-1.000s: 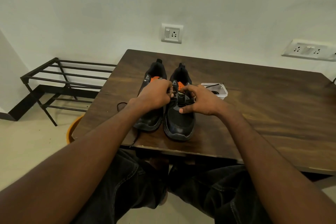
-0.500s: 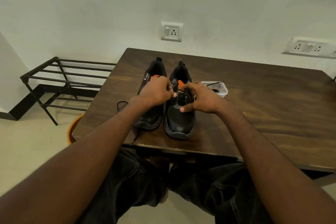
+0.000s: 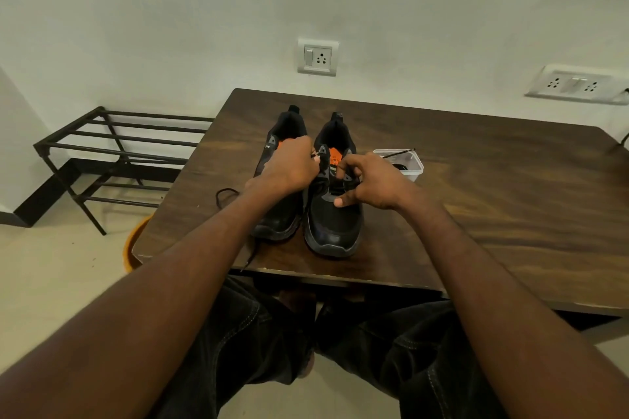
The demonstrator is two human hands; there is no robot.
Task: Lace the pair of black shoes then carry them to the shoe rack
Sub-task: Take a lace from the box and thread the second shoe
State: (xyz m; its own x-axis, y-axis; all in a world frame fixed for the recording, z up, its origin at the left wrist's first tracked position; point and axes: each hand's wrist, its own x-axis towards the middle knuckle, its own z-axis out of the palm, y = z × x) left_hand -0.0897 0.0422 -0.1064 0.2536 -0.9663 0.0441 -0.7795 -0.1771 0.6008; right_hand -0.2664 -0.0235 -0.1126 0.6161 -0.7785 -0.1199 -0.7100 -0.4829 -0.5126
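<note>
Two black shoes with orange insoles stand side by side, toes toward me, on the dark wooden table. My left hand hovers over the left shoe and pinches a black lace end beside the right shoe's eyelets. My right hand has its fingers curled on the lacing of the right shoe, thumb pointing left. A loose black lace from the left shoe trails over the table's left front edge. The black metal shoe rack stands on the floor to the left.
A small clear plastic box with a black lace in it sits just right of the shoes. An orange tub peeks out under the table's left corner. Wall sockets sit behind the table. My knees are under the front edge.
Both hands have kept working at the right shoe's eyelets; my left hand drew the lace end slightly up and left. The shoes stayed in place.
</note>
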